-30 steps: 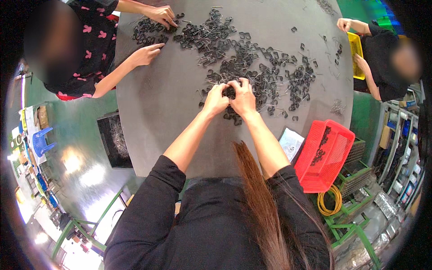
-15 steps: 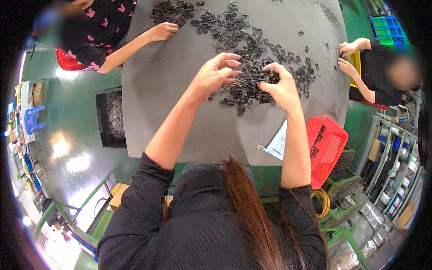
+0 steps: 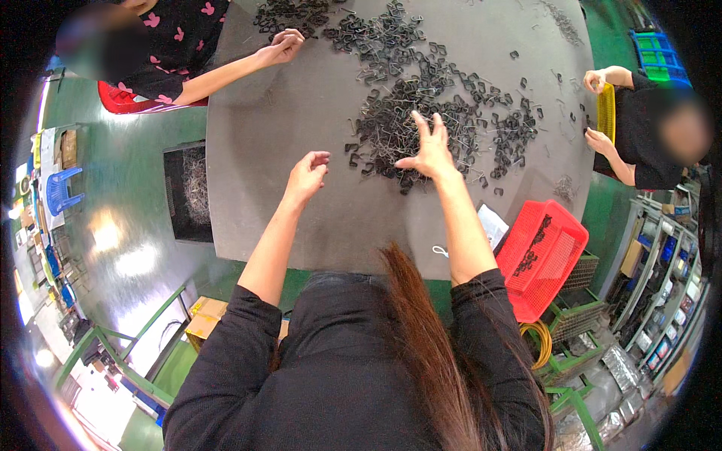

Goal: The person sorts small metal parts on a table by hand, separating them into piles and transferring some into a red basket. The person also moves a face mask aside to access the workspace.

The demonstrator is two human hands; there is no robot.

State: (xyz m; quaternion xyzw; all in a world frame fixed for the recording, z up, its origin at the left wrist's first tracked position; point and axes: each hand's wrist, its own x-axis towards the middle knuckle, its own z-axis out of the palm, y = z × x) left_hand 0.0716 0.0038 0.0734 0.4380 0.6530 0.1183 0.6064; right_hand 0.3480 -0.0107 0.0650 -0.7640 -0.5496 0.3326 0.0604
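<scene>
A heap of small black clip-like pieces (image 3: pixel 398 113), with thin metal pins among them, lies on the grey table (image 3: pixel 256 203). Over its near edge hovers my right hand (image 3: pixel 432 156), palm down, fingers and thumb spread, nothing visibly gripped. My left hand (image 3: pixel 305 179) is off to the left of the heap, above bare tabletop. Its fingers are curled in toward the thumb; anything between them is hidden or too small to make out.
A red basket (image 3: pixel 538 297) holding some black pieces sits at the table's near right corner, beside a pale cloth-like item (image 3: pixel 492 225) with a white loop. Co-workers' hands are at the far left (image 3: pixel 282 46) and right (image 3: pixel 599 143). A black bin (image 3: pixel 173 199) of pins stands left.
My left hand has drawn back from the heap, toward me and left, its fingers curling. My right hand has shifted left and nearer, its fingers spreading. The left co-worker's hand has lifted slightly.
</scene>
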